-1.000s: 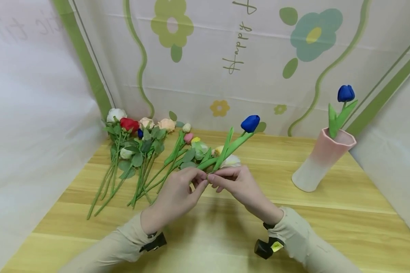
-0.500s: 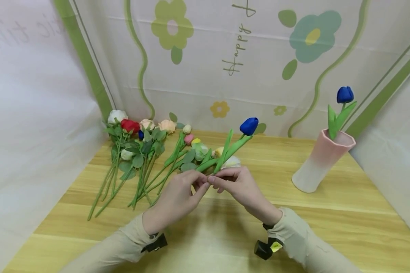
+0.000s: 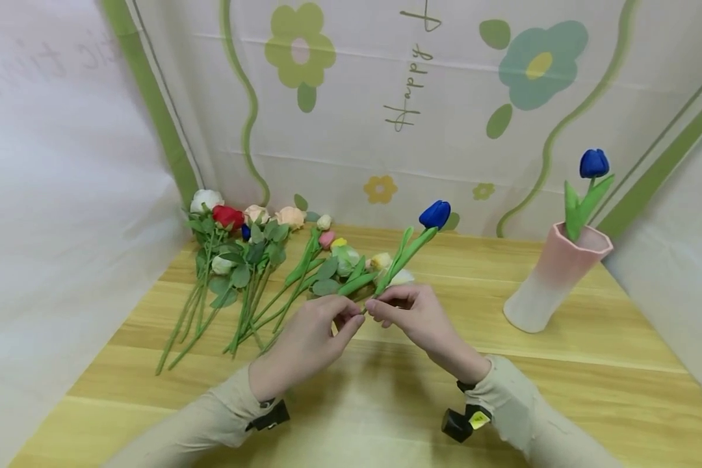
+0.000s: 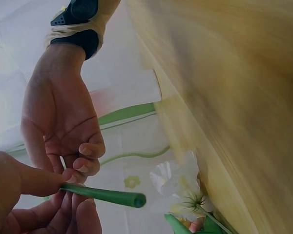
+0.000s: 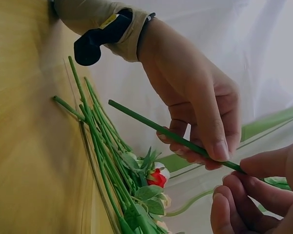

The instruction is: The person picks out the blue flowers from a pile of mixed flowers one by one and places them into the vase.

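Note:
Both hands pinch the green stem (image 5: pixel 156 127) of an artificial blue tulip (image 3: pixel 435 214), low down under its leaves. The left hand (image 3: pixel 307 341) grips nearer the cut end, which sticks out past its fingers in the left wrist view. Just above it, thumb and fingertips of the right hand (image 3: pixel 424 325) hold the same stem. The bloom leans up and to the right in the head view. A second blue tulip (image 3: pixel 594 164) stands in a pink-and-white vase (image 3: pixel 541 286) on the right. Part of the held stem is hidden by the fingers.
Artificial flowers lie on the wooden table (image 3: pixel 503 403) at left and centre: a red rose (image 3: pixel 228 217), a white rose (image 3: pixel 206 201), peach roses (image 3: pixel 290 217) and several others. Behind stands a printed cloth (image 3: pixel 339 136). White cloth also flanks both sides.
The tulip has turned about its stem, so its leaves now lie closer together. Its bloom tilts slightly differently, and the hands are a little farther apart. The vase stays put.

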